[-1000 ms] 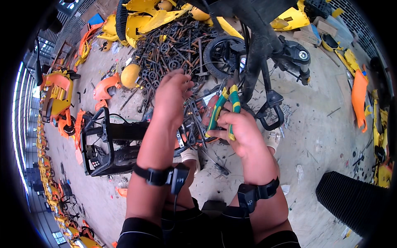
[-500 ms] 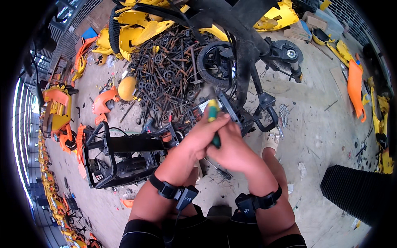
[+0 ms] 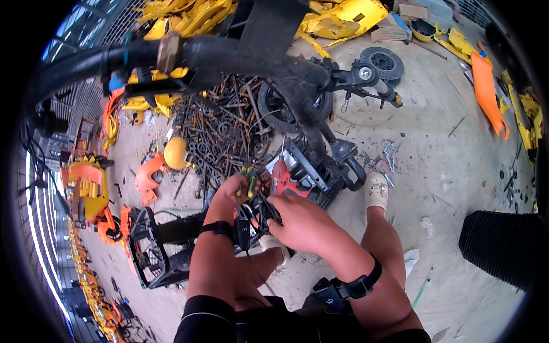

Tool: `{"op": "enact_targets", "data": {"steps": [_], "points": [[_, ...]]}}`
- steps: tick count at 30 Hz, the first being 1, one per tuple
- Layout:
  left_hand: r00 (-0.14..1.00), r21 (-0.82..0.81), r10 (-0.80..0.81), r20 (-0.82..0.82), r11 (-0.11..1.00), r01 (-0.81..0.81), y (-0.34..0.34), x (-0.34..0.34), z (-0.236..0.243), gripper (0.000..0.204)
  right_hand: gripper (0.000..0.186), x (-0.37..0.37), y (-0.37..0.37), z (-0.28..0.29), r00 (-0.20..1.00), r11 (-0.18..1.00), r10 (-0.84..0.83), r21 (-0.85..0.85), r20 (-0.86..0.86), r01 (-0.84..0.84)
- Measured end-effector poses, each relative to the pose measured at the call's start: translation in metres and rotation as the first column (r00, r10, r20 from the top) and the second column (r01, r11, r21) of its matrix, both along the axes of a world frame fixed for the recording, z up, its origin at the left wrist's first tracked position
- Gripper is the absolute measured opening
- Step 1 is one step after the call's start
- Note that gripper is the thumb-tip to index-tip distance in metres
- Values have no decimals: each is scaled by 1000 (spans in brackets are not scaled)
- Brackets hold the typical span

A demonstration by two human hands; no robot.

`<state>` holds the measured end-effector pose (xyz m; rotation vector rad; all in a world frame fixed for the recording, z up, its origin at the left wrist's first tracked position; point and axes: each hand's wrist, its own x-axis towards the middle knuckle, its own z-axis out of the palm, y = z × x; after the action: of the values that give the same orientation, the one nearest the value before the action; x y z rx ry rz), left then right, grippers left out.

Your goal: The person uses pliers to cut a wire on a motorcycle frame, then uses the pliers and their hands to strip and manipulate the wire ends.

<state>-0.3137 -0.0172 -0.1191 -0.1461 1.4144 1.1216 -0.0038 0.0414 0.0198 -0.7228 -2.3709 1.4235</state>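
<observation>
My left hand is closed on green-and-yellow pliers, left of a red power tool lying on the black machine frame. My right hand is bent round a tangle of black cables just below the red tool; its fingertips are partly hidden. Above both hands stands a black fork assembly with a wheel and black bars.
A pile of rusty metal parts lies ahead. Yellow panels, an orange panel, a yellow dome, another black frame and a black ribbed object surround me. Orange-and-yellow vehicles stand at left.
The pliers have passed from my right hand to my left, which moved lower left with them. My right hand has gone onto the cables. The view has shifted, bringing more black bars overhead.
</observation>
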Motion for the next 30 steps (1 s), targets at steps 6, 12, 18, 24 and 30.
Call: {"op": "enact_targets", "data": {"steps": [6, 12, 18, 24, 30], "points": [[972, -151, 234, -11, 961, -233, 1, -40, -38, 36, 44, 11, 3, 1, 981, 997, 81, -9, 178, -81], [934, -109, 356, -3, 929, -354, 8, -65, -61, 33, 29, 32, -8, -10, 996, 990, -31, 137, 86, 19], [977, -226, 201, -69, 951, -211, 23, -102, -69, 26, 33, 45, -3, -11, 983, 995, 2, 96, 185, -20], [938, -406, -195, -285, 911, 66, 19, -153, -109, 16, 32, 46, -2, -15, 976, 996, 45, 63, 215, -59], [819, -636, -479, -315, 747, 193, 48, -131, -130, 17, 45, 52, 3, -15, 929, 995, 89, 1, 359, -96]]}}
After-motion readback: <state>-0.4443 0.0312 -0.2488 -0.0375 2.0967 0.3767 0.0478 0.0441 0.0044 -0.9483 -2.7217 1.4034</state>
